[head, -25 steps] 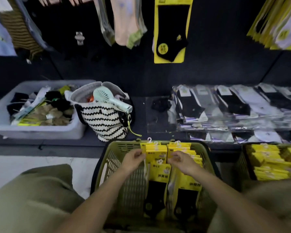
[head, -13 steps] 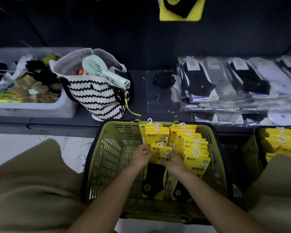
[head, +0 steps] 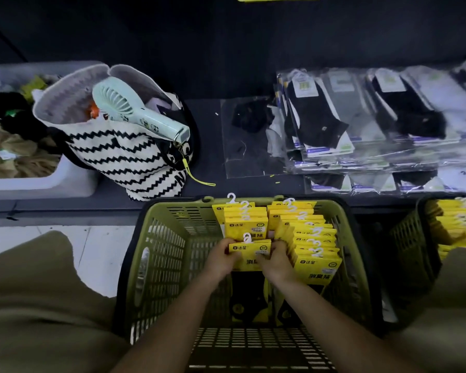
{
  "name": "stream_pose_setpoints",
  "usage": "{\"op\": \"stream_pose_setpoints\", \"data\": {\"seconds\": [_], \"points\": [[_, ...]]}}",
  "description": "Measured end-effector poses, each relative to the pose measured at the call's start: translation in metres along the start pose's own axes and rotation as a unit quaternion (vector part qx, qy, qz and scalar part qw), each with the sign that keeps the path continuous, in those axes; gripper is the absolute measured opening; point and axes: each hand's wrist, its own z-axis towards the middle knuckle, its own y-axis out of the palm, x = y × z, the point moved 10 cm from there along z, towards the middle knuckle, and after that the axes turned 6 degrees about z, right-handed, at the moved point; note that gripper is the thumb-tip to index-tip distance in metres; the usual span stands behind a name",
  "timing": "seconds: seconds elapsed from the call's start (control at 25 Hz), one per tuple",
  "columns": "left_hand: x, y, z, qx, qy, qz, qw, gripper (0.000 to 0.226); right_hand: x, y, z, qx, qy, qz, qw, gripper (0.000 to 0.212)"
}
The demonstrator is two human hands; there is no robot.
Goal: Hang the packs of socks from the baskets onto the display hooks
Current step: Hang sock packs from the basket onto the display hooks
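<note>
A green plastic basket (head: 170, 254) sits between my knees, holding two rows of yellow sock packs with white hooks. My left hand (head: 221, 261) and my right hand (head: 277, 263) both grip the front yellow pack (head: 249, 254) of the left row, one at each side of its card. Black socks hang below the card inside the basket. The right row of packs (head: 312, 246) leans beside my right hand. A second basket (head: 406, 235) with more yellow packs stands at the right edge. The display hooks are out of view.
On the dark shelf behind stand a zigzag black-and-white bag (head: 124, 154) with a mint handheld fan (head: 135, 114), a white bin of loose socks (head: 38, 181) at left, and clear-wrapped black and white sock packs (head: 374, 122) at right. My knees flank the basket.
The view tilted down, so the hanging socks on the wall left the frame. Both hands moved from the tops of the two rows onto the front pack of the left row.
</note>
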Motion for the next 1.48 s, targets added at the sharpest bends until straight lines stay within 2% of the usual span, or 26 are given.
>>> {"op": "stream_pose_setpoints", "data": {"seconds": [0.16, 0.24, 0.32, 0.44, 0.56, 0.6, 0.64, 0.72, 0.76, 0.84, 0.96, 1.0, 1.16, 1.32, 1.4, 1.48], "points": [[0.028, -0.029, -0.012, 0.061, 0.06, -0.04, 0.996, 0.028, -0.034, -0.008, -0.009, 0.044, -0.064, 0.045, 0.996, 0.049], [0.04, -0.039, -0.017, 0.084, 0.09, -0.048, 0.991, 0.027, -0.046, -0.006, -0.012, 0.022, -0.097, 0.032, 0.995, 0.05], [0.042, -0.047, -0.021, 0.127, 0.084, -0.065, 0.986, 0.028, -0.052, 0.0, -0.013, -0.01, -0.113, 0.02, 0.993, 0.058], [0.026, -0.049, -0.024, 0.171, 0.015, -0.169, 0.971, 0.047, -0.056, 0.005, -0.01, -0.02, -0.109, 0.054, 0.992, 0.062], [0.014, -0.047, -0.02, 0.166, -0.025, -0.253, 0.953, 0.077, -0.058, 0.008, -0.007, -0.012, -0.103, 0.074, 0.992, 0.062], [0.012, -0.048, -0.017, 0.162, -0.021, -0.248, 0.955, 0.074, -0.059, 0.01, -0.007, -0.008, -0.103, 0.068, 0.992, 0.063], [0.013, -0.051, -0.014, 0.159, -0.011, -0.222, 0.962, 0.062, -0.061, 0.011, -0.006, -0.005, -0.102, 0.056, 0.993, 0.064], [0.014, -0.056, -0.012, 0.16, -0.001, -0.133, 0.978, 0.038, -0.061, 0.016, -0.003, -0.001, -0.096, 0.03, 0.995, 0.066], [0.015, -0.058, -0.012, 0.164, 0.002, -0.086, 0.983, 0.036, -0.06, 0.018, -0.001, -0.003, -0.095, 0.024, 0.995, 0.068], [0.018, -0.058, -0.008, 0.157, 0.007, -0.031, 0.987, 0.042, -0.057, 0.019, 0.002, -0.005, -0.094, 0.035, 0.995, 0.072], [0.021, -0.047, 0.0, 0.103, 0.0, -0.136, 0.985, 0.063, -0.054, 0.014, 0.007, -0.002, -0.099, 0.057, 0.993, 0.066], [0.023, -0.045, 0.003, 0.09, -0.001, -0.153, 0.984, 0.064, -0.053, 0.012, 0.009, -0.001, -0.1, 0.058, 0.993, 0.063], [0.021, -0.036, 0.009, 0.044, -0.008, -0.104, 0.994, 0.052, -0.053, 0.007, 0.01, 0.003, -0.117, 0.022, 0.993, 0.059], [0.021, -0.038, 0.007, 0.023, 0.055, -0.093, 0.994, 0.071, -0.05, 0.006, 0.005, -0.008, -0.142, -0.028, 0.989, 0.075], [0.024, -0.037, 0.002, 0.02, 0.088, -0.048, 0.995, 0.068, -0.052, 0.01, 0.002, -0.027, -0.161, -0.043, 0.986, 0.069], [0.027, -0.042, -0.002, 0.039, 0.109, -0.061, 0.991, 0.065, -0.059, 0.009, -0.004, -0.022, -0.19, -0.06, 0.98, 0.063]]}}
